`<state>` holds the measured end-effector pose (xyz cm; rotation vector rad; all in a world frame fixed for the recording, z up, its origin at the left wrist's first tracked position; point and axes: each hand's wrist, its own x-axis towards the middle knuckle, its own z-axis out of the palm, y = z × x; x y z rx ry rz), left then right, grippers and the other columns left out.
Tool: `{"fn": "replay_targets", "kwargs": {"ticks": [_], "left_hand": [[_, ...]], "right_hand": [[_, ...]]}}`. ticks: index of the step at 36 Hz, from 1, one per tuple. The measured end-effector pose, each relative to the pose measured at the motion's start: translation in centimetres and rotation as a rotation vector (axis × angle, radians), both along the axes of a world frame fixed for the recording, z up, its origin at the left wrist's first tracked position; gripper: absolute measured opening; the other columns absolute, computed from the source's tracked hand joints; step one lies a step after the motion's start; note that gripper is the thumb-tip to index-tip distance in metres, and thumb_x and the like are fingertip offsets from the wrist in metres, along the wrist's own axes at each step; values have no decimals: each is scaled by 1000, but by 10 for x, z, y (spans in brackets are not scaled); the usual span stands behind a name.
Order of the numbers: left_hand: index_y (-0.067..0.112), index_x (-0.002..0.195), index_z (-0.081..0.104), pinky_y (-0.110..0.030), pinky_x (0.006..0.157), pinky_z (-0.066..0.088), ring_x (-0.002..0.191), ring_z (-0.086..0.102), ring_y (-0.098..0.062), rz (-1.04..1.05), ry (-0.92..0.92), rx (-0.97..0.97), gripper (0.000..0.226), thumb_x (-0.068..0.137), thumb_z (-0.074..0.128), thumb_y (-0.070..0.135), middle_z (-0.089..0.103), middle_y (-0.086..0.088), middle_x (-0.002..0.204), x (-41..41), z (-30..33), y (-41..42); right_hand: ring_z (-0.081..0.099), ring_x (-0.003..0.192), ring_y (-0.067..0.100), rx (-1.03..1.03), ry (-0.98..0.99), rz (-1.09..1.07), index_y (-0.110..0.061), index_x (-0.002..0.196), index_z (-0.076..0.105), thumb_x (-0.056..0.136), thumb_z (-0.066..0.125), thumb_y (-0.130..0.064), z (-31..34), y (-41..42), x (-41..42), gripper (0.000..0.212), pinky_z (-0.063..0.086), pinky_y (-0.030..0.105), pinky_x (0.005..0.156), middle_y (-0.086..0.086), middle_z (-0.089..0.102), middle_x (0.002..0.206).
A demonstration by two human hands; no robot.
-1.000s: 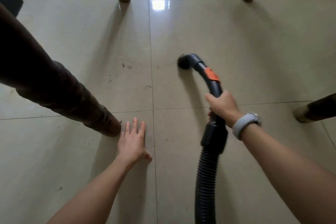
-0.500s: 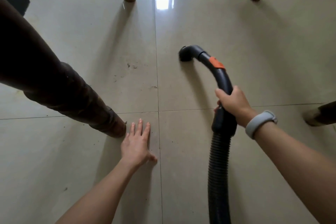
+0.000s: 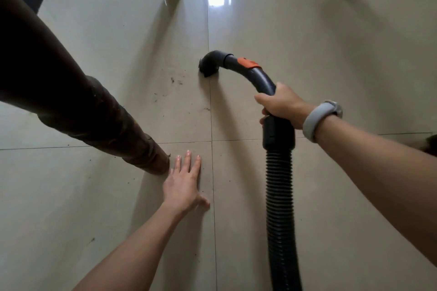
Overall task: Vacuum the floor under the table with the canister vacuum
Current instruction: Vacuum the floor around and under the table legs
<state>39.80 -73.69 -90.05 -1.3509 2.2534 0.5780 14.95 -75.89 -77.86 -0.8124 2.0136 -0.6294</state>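
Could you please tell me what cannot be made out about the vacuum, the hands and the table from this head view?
- Canister: out of frame; the hose leaves at the bottom edge.
- Nozzle opening: faces the floor, so hidden.
- Right hand fingertips: wrapped behind the handle.
- Left hand palm: flat against the floor.
- Tabletop: cut off; only legs show.
- Specks: too small to identify.

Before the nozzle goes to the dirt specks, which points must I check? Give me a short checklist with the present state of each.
1. Right hand grips the curved handle: ok.
2. Nozzle mouth is down at the floor: ok.
3. Dirt specks lie just left of the nozzle, path free: ok.
4. Left hand, flat on the floor, is apart from the specks: ok.
5. Near table leg stands away from the sweep: ok.
6. Suction running: cannot tell.
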Motion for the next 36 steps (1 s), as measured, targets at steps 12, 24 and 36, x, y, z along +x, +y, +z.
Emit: {"fn": "replay_targets", "kwargs": {"ticks": [12,24,36], "left_hand": [[30,152,-10,-35,117,14,147,-14,-21,16,38,14,125,67,76,59,-21,4,159,4,-1,0],[34,151,-9,-40,113,26,147,-13,-21,30,76,22,120,69,74,59,-20,6,159,8,0,1],[29,153,-5,-38,117,15,147,-13,-20,12,51,10,122,66,76,58,-17,3,160,4,2,1]], "right_hand": [[68,69,28,59,-35,150,-8,112,43,92,55,-20,7,-29,11,26,58,42,69,9,58,78],[63,54,20,178,-87,393,-8,118,45,93,57,-21,23,-31,24,30,56,33,56,8,58,73],[61,49,20,153,-71,329,-11,114,45,91,56,-15,19,30,-5,25,52,30,49,9,55,71]]}}
